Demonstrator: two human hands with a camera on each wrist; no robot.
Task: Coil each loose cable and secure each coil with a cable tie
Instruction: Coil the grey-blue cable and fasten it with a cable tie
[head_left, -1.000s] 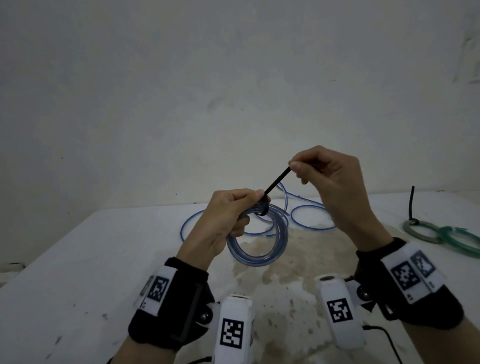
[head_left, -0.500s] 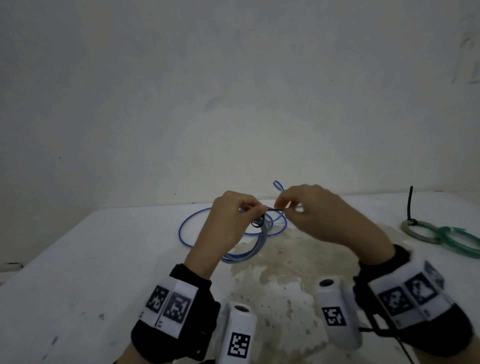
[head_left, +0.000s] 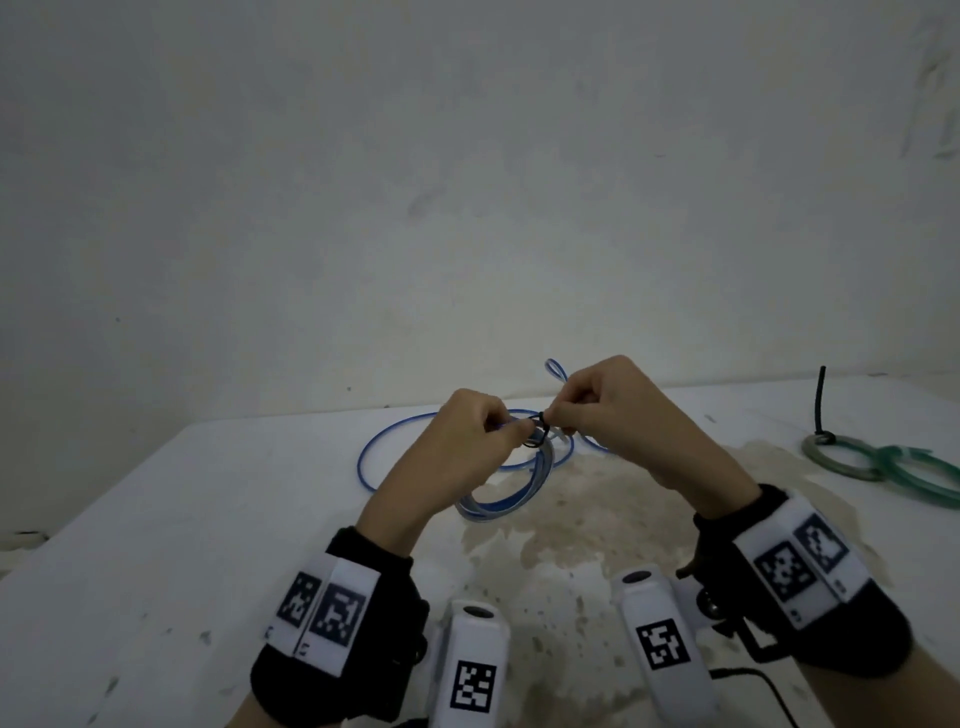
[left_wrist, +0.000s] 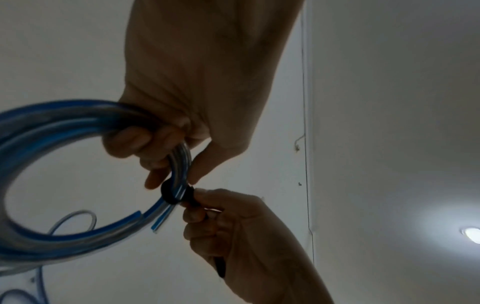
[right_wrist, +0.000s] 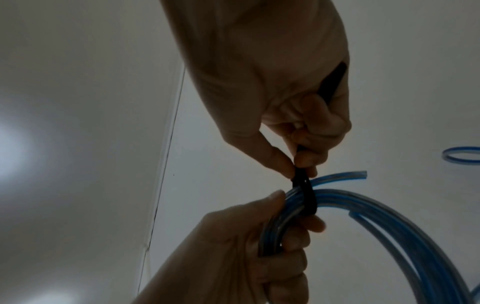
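Blue springy coil (left_wrist: 59, 131), light but eager to unwind, sits clamped in left hand (head_left: 470, 441) fingers; right hand (head_left: 610, 410) pinches the black tie (right_wrist: 305, 197) tail, best held there.

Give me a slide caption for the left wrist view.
Left hand grips the blue cable coil while right hand pinches the black cable tie.

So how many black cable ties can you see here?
2. One black cable tie loops the blue coil held between the hands; another stands up from the green coil at the table's right. Others may be hidden.
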